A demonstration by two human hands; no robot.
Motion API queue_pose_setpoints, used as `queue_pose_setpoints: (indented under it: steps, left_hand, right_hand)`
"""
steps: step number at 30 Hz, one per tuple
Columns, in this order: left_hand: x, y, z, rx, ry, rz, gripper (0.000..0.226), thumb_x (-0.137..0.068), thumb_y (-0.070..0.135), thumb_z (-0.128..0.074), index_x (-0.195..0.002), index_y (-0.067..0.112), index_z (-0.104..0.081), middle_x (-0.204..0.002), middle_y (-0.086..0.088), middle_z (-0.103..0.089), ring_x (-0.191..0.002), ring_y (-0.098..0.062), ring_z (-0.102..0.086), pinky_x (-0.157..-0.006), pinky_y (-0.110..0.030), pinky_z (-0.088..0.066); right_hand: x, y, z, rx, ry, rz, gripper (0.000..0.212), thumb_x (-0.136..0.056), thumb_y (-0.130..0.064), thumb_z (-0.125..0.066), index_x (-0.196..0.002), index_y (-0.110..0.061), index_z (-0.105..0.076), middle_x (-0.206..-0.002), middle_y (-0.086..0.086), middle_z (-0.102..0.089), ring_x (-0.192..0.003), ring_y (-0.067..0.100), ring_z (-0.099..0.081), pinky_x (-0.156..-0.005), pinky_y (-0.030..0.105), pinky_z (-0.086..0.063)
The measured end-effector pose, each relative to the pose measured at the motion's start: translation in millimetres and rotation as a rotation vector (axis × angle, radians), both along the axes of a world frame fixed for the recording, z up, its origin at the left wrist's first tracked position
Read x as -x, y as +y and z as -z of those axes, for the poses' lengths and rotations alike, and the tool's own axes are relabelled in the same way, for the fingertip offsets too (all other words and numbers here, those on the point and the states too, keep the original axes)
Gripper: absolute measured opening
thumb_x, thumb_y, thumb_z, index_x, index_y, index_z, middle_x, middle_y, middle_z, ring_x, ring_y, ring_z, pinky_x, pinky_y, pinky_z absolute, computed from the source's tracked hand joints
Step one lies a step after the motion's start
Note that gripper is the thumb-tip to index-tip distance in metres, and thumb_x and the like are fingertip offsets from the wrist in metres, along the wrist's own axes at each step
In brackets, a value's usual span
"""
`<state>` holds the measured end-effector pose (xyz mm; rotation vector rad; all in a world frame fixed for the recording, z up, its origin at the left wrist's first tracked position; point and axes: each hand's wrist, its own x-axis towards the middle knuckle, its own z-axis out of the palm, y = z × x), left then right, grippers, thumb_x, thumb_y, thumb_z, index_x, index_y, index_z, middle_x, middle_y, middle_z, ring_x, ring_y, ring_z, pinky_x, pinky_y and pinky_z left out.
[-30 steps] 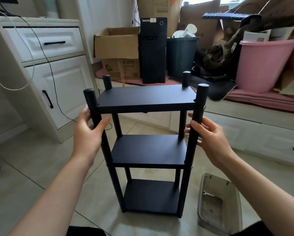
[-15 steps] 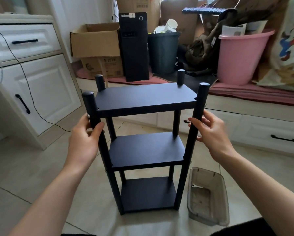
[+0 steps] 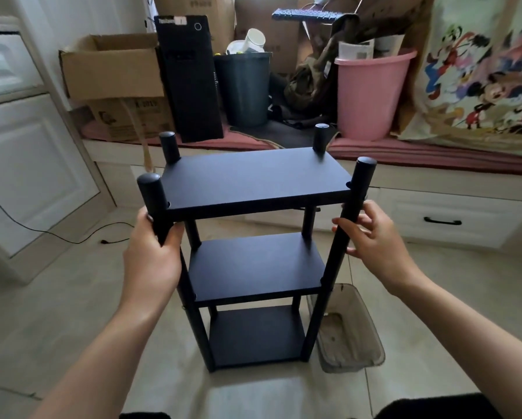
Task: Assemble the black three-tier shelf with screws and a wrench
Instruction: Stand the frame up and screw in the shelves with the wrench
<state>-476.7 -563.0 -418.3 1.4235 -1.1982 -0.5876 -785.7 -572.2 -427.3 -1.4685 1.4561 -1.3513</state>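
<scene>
Upright on the pale tiled floor [image 3: 72, 297], the black three-tier shelf [image 3: 255, 182] with four round posts stands between two bare hands.

Below the top board, the left hand [image 3: 152, 255] wraps thumb and fingers round the near left post [image 3: 155, 204]; the right hand [image 3: 374, 240] pinches the near right post [image 3: 349, 219], its outer fingers spread loose. Just beside the shelf's right foot lies a clear plastic tray [image 3: 356, 352]. Beyond, a pink plastic bucket [image 3: 371, 92] and a black computer tower [image 3: 190, 77] stand on a red-cushioned bench [image 3: 435, 155].
</scene>
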Motion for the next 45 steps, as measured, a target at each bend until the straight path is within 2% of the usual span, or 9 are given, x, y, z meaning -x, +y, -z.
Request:
queue_pose_setpoints:
  steps: [8,18,25,28,31,34,38,41,45]
  left_hand:
    - [-4,7,3,-0.043,-0.063,-0.024,0.015,-0.1,0.026,-0.059,-0.093,0.038,-0.053,-0.091,0.001,-0.067,-0.092,-0.027,-0.067,-0.087,-0.052,-0.053]
    - [-2,3,3,-0.055,0.088,0.06,0.008,-0.096,0.024,-0.067,-0.09,0.028,-0.063,-0.083,0.007,-0.069,-0.088,-0.023,-0.067,-0.093,-0.057,-0.054]
    - [-5,-1,11,-0.19,0.028,0.353,0.017,-0.09,0.005,-0.072,-0.098,0.019,-0.069,-0.093,0.004,-0.076,-0.09,-0.011,-0.072,-0.092,-0.035,-0.054]
    - [-11,-5,9,-0.256,0.023,0.433,0.02,-0.089,0.005,-0.073,-0.102,0.019,-0.07,-0.097,0.003,-0.078,-0.095,-0.01,-0.072,-0.092,-0.027,-0.052]
    - [-14,-5,9,-0.262,-0.006,0.463,0.028,-0.087,0.0,-0.073,-0.105,0.022,-0.069,-0.1,0.005,-0.077,-0.096,-0.009,-0.072,-0.085,-0.021,-0.053]
    - [-14,-3,9,-0.264,-0.043,0.492,0.037,-0.087,-0.008,-0.069,-0.108,0.022,-0.067,-0.101,0.005,-0.076,-0.097,-0.008,-0.072,-0.08,-0.014,-0.055]
    - [-12,3,9,-0.235,-0.045,0.499,0.032,-0.085,-0.01,-0.071,-0.101,0.017,-0.067,-0.095,-0.001,-0.077,-0.094,-0.013,-0.073,-0.08,-0.018,-0.056]
    - [-6,9,9,-0.211,-0.046,0.518,0.031,-0.082,-0.008,-0.075,-0.098,0.018,-0.069,-0.091,0.0,-0.077,-0.094,-0.017,-0.073,-0.086,-0.028,-0.058]
    - [5,11,11,-0.164,-0.088,0.495,0.034,-0.081,-0.004,-0.078,-0.094,0.025,-0.068,-0.09,0.005,-0.076,-0.093,-0.015,-0.073,-0.09,-0.034,-0.056]
  right_hand:
    - [1,-7,5,-0.004,0.026,-0.003,0.014,-0.097,-0.019,-0.061,-0.101,-0.032,-0.057,-0.103,0.007,-0.069,-0.095,0.028,-0.07,-0.085,0.051,-0.058]
    - [-19,-82,-6,-0.075,0.166,0.085,0.027,-0.098,-0.029,-0.059,-0.125,-0.027,-0.059,-0.092,0.004,-0.069,-0.093,0.023,-0.066,-0.086,0.051,-0.056]
    - [-21,-116,4,-0.168,0.045,0.197,0.034,-0.095,-0.022,-0.064,-0.128,-0.016,-0.059,-0.094,0.004,-0.068,-0.097,0.027,-0.067,-0.095,0.049,-0.053]
    - [-20,-102,24,-0.39,-0.017,0.269,0.048,-0.096,-0.028,-0.063,-0.136,-0.007,-0.046,-0.122,0.014,-0.059,-0.109,0.033,-0.061,-0.097,0.05,-0.051]
    - [-40,-69,49,-0.841,-0.215,0.057,0.051,-0.099,-0.026,-0.059,-0.139,-0.002,-0.038,-0.137,0.029,-0.047,-0.109,0.047,-0.06,-0.093,0.052,-0.053]
    - [-65,-48,65,-1.016,-0.503,-0.09,0.067,-0.099,-0.023,-0.059,-0.152,-0.003,-0.021,-0.143,0.036,-0.039,-0.116,0.054,-0.055,-0.093,0.055,-0.05]
    - [-85,-51,77,-0.964,-0.577,-0.106,0.045,-0.102,-0.011,-0.051,-0.144,-0.004,-0.036,-0.138,0.034,-0.043,-0.113,0.053,-0.056,-0.091,0.059,-0.049]
    - [-90,-58,85,-0.929,-0.522,-0.074,0.034,-0.1,-0.002,-0.051,-0.133,0.002,-0.046,-0.106,0.028,-0.058,-0.087,0.045,-0.065,-0.08,0.055,-0.053]
    - [-91,-72,84,-1.013,-0.483,-0.105,0.014,-0.097,-0.005,-0.056,-0.111,-0.006,-0.057,-0.127,0.023,-0.054,-0.104,0.039,-0.061,-0.082,0.057,-0.05]
